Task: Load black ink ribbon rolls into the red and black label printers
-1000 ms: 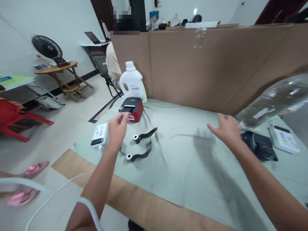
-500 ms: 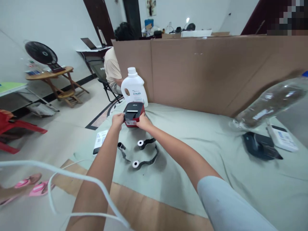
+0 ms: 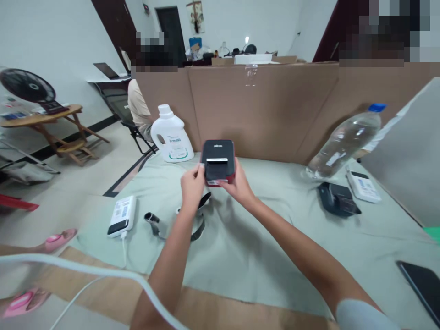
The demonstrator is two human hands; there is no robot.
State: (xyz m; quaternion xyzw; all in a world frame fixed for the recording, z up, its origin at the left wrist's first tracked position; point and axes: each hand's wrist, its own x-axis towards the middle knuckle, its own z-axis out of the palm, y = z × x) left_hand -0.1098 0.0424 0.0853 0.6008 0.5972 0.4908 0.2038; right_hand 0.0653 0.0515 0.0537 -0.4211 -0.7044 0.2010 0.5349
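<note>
A small black and red label printer [image 3: 217, 160] is held between my two hands, its slotted side towards me. It appears raised off the pale green cloth, in front of the cardboard. My left hand [image 3: 192, 187] grips its left edge near the front corner. Fingers of my right hand [image 3: 239, 185] wrap round the right side, with the thumb on the front edge. Below, dark curled strips with rolls [image 3: 153, 220] lie on the cloth, partly hidden by my left forearm.
A white jug [image 3: 173, 140] stands left of the printer. Cardboard [image 3: 261, 110] walls the back. On the right are a tilted plastic bottle [image 3: 340, 144], a black device [image 3: 337, 199], a white power bank [image 3: 363, 185] and a phone [image 3: 421, 284]. Another power bank [image 3: 123, 215] and a white cable [image 3: 113, 271] lie left.
Both hands have carried the printer to the right, away from the front of the jug. The view has shifted, bringing the phone into sight and showing the left power bank fully.
</note>
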